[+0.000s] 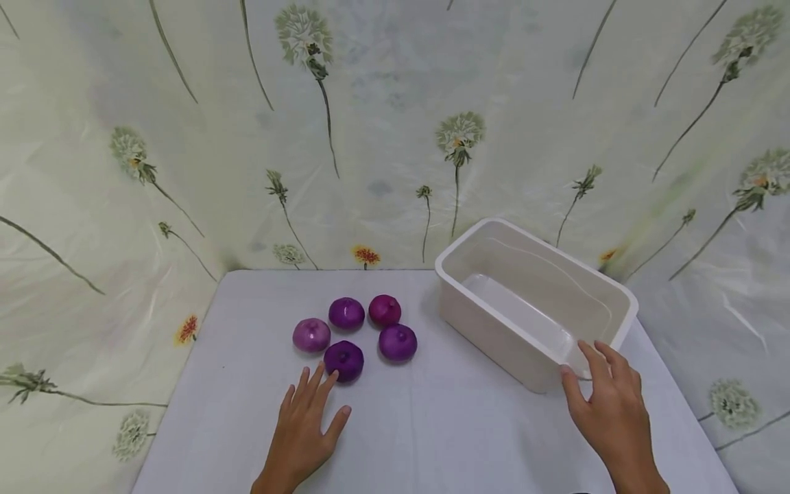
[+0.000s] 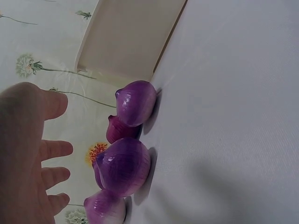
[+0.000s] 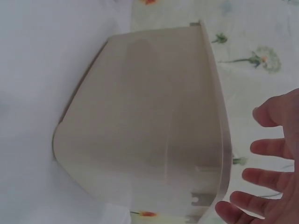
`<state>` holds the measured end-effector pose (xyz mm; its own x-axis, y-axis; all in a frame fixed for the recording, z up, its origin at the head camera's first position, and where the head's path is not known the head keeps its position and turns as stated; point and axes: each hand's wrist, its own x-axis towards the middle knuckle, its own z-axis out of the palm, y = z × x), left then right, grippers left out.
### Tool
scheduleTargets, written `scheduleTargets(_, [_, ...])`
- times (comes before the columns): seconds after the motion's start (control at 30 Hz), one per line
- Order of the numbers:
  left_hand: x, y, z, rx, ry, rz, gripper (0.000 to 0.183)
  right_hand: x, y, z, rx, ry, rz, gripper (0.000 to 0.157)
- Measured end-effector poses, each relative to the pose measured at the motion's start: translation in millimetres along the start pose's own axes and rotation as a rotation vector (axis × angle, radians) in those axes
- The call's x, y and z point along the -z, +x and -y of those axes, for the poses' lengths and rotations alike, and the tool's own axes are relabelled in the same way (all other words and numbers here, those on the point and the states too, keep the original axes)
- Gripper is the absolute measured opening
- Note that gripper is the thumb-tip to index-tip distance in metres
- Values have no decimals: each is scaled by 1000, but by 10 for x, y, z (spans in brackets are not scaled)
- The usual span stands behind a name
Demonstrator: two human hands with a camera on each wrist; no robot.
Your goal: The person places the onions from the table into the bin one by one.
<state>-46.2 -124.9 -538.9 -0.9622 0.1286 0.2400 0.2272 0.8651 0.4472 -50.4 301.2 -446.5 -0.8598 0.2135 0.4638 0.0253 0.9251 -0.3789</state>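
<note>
Several purple onions lie in a loose cluster on the white table, among them a dark one nearest me and a paler one at the left. My left hand hovers with spread fingers just in front of the dark onion; the left wrist view shows a gap between the fingers and the onions. To the right, a cream plastic bin stands at an angle, nothing inside it. Above its near right corner is my right hand, fingers apart and holding nothing. In the right wrist view the fingertips are close to the bin's rim.
A white cloth covers the table. Behind and at both sides hangs a pale curtain with a dandelion print, meeting the table's back edge. The bin reaches close to that back edge.
</note>
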Motion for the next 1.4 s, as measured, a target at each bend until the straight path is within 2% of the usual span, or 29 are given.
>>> scheduleTargets(0.27, [4, 17, 15, -19, 11, -20, 60, -26, 94, -136, -126, -67, 64, 51])
scheduleTargets(0.4, [9, 28, 21, -3, 5, -3, 60, -59, 137, -224, -173, -62, 87, 52])
scheduleTargets(0.53, [10, 36, 24, 17, 6, 14, 60, -97, 174, -296, -240, 13, 131, 58])
scheduleTargets(0.87, [26, 35, 45, 3, 13, -15, 58, -190, 283, -408, -374, 307, 227, 67])
scheduleTargets(1.03, [21, 36, 57, 4, 22, -16, 59, -209, 286, -421, -425, 314, 258, 68])
scheduleTargets(1.23, [1, 44, 83, 17, 17, -9, 60, -231, 288, -427, -435, 304, 262, 68])
scheduleTargets(1.4, [-38, 59, 109, -3, 21, -30, 60, -233, 285, -432, -441, 297, 254, 68])
